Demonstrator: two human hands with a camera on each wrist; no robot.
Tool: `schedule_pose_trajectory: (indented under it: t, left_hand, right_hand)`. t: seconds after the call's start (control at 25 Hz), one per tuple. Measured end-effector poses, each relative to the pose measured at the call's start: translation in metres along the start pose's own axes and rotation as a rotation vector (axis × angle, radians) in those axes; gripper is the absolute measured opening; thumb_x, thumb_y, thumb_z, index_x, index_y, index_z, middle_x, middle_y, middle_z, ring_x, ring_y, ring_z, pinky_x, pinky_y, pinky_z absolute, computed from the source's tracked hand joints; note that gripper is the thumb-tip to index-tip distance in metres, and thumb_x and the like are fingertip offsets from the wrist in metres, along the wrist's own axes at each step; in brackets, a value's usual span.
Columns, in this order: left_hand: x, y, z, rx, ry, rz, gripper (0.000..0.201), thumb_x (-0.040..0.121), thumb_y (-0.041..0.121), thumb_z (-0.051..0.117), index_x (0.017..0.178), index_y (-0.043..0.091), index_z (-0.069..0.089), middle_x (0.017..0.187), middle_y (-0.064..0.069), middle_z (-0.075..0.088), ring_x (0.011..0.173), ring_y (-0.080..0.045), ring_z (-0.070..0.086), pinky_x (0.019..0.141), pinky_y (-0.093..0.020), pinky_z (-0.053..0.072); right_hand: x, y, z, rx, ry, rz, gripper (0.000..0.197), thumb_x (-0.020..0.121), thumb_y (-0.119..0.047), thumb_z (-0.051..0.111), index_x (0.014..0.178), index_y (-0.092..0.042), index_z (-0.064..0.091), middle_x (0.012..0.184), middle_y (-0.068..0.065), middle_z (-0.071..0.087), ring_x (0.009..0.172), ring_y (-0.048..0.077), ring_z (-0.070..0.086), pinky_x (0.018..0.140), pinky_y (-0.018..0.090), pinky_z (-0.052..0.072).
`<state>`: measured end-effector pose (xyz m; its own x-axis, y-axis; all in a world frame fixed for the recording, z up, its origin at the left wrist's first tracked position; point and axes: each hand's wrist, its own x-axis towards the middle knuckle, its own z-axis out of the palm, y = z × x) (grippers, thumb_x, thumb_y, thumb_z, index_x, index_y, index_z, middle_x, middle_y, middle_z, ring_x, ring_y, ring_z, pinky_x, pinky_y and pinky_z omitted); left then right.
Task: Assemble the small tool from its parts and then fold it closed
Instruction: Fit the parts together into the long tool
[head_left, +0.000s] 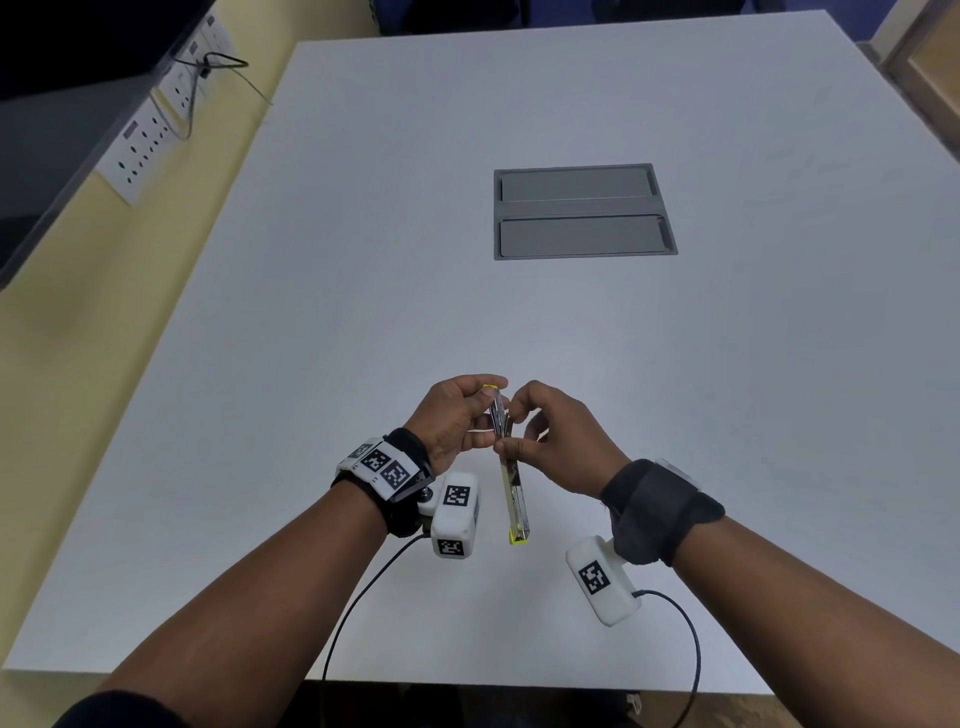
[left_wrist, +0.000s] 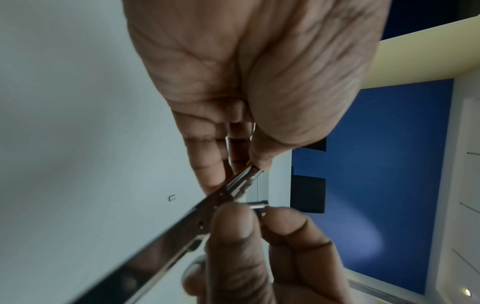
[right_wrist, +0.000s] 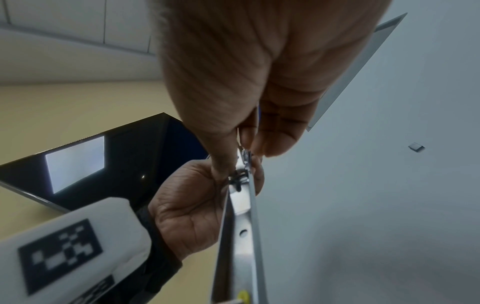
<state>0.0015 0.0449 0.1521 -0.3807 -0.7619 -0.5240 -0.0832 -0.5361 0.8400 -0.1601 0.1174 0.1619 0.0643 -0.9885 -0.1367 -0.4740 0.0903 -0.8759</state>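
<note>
The tool is a slim metal stapler-like piece with yellow ends (head_left: 515, 501), unfolded into one long line above the table. My left hand (head_left: 480, 415) grips its far half near the yellow tip, thumb on one side and fingers on the other. At the hinge in the middle my right hand (head_left: 519, 441) pinches between thumb and forefinger. In the left wrist view a short metal pin-like part (left_wrist: 257, 203) shows between the right fingertips, against the hinge of the tool (left_wrist: 166, 242). The right wrist view shows the tool's channel (right_wrist: 241, 236) running toward the camera.
The white table (head_left: 363, 312) has a recessed grey two-flap panel (head_left: 582, 210) further out. A tiny grey piece (right_wrist: 416, 147) lies loose on the tabletop. Wall sockets with a cable (head_left: 156, 130) run along the left. Camera cables hang off the near table edge.
</note>
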Motion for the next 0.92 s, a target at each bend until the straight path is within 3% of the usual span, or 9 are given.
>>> schedule_pose_trajectory:
  t: [0.08, 0.2, 0.32, 0.4, 0.48, 0.68, 0.76, 0.92]
  left_hand:
    - [0.0, -0.001, 0.001, -0.005, 0.002, -0.007, 0.025, 0.099, 0.014, 0.049, 0.117, 0.011, 0.065, 0.1, -0.013, 0.07, 0.083, -0.025, 0.066, 0.088, -0.048, 0.055]
    - [0.001, -0.001, 0.003, -0.037, 0.012, -0.008, 0.025, 0.099, 0.013, 0.049, 0.116, 0.009, 0.066, 0.099, -0.012, 0.069, 0.084, -0.027, 0.066, 0.085, -0.044, 0.056]
    - [0.005, -0.001, -0.003, -0.143, 0.107, -0.025, 0.021, 0.097, 0.008, 0.05, 0.108, 0.008, 0.068, 0.094, -0.01, 0.066, 0.076, -0.027, 0.066, 0.067, -0.035, 0.061]
    - [0.007, -0.002, -0.005, -0.189, 0.169, -0.037, 0.02, 0.096, 0.006, 0.05, 0.106, 0.006, 0.068, 0.091, -0.009, 0.065, 0.07, -0.024, 0.064, 0.053, -0.027, 0.057]
    - [0.006, -0.003, -0.004, -0.192, 0.193, -0.041, 0.02, 0.096, 0.007, 0.051, 0.106, 0.007, 0.068, 0.092, -0.009, 0.066, 0.069, -0.023, 0.062, 0.049, -0.024, 0.054]
    - [0.003, 0.0, -0.008, -0.224, 0.144, -0.041, 0.02, 0.097, 0.011, 0.053, 0.11, 0.012, 0.067, 0.093, -0.006, 0.07, 0.066, -0.019, 0.066, 0.052, -0.023, 0.055]
    - [0.002, 0.001, -0.011, -0.232, 0.117, -0.037, 0.018, 0.097, 0.012, 0.054, 0.109, 0.014, 0.067, 0.095, -0.006, 0.072, 0.065, -0.018, 0.068, 0.055, -0.023, 0.056]
    - [0.003, 0.0, -0.012, -0.236, 0.079, -0.043, 0.018, 0.097, 0.012, 0.054, 0.108, 0.014, 0.068, 0.098, -0.007, 0.072, 0.068, -0.018, 0.069, 0.058, -0.025, 0.058]
  right_hand:
    - [0.0, 0.001, 0.003, 0.01, 0.089, -0.003, 0.023, 0.079, -0.02, 0.08, 0.09, -0.014, 0.062, 0.087, -0.001, 0.069, 0.068, 0.012, 0.063, 0.064, 0.029, 0.053]
    - [0.001, 0.003, 0.006, 0.054, 0.178, -0.006, 0.015, 0.08, -0.012, 0.079, 0.085, -0.012, 0.064, 0.071, -0.005, 0.066, 0.059, 0.004, 0.056, 0.062, 0.02, 0.05]
    - [0.0, 0.002, 0.006, 0.114, 0.162, -0.025, 0.016, 0.08, -0.008, 0.079, 0.087, -0.011, 0.065, 0.074, -0.005, 0.064, 0.062, 0.005, 0.054, 0.064, 0.016, 0.05]
    - [-0.001, 0.001, 0.005, 0.082, 0.135, -0.069, 0.015, 0.08, -0.007, 0.078, 0.087, -0.014, 0.067, 0.075, -0.005, 0.065, 0.065, 0.009, 0.057, 0.068, 0.022, 0.053]
    - [-0.003, 0.002, 0.004, 0.064, 0.125, -0.101, 0.013, 0.081, -0.006, 0.077, 0.086, -0.015, 0.068, 0.075, -0.006, 0.066, 0.066, 0.013, 0.06, 0.071, 0.027, 0.055]
    - [-0.007, 0.004, 0.002, 0.184, 0.125, -0.022, 0.018, 0.084, -0.015, 0.076, 0.101, -0.016, 0.071, 0.092, 0.001, 0.073, 0.078, 0.015, 0.068, 0.074, 0.025, 0.056]
    - [-0.006, 0.008, 0.001, 0.225, 0.123, 0.025, 0.015, 0.088, -0.018, 0.071, 0.102, -0.019, 0.071, 0.089, -0.004, 0.071, 0.075, 0.013, 0.065, 0.074, 0.026, 0.055]
    - [0.0, 0.02, 0.003, 0.189, 0.121, 0.058, 0.016, 0.092, -0.017, 0.063, 0.106, -0.021, 0.071, 0.083, -0.009, 0.067, 0.068, 0.008, 0.056, 0.068, 0.017, 0.05]
